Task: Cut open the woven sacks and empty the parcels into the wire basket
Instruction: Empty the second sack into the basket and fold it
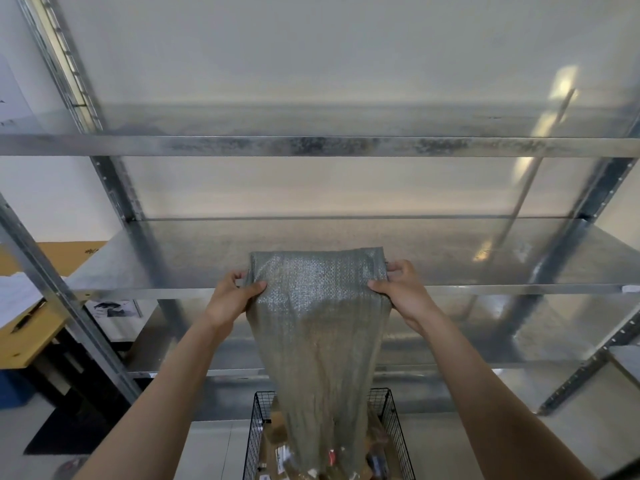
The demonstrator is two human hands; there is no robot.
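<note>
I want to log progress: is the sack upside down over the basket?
Yes. Both hands hold the sack high; it hangs into the basket.

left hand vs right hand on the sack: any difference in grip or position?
The left hand pinches the woven sack at its left top corner, thumb pointing right across the front; the right hand mirrors it on the right corner, thumb pointing left. The right hand sits slightly higher than the left hand. Shared: both are bare, closed on the sack's upper end, holding it upside down so it hangs limp into the wire basket, where parcels lie.
</note>
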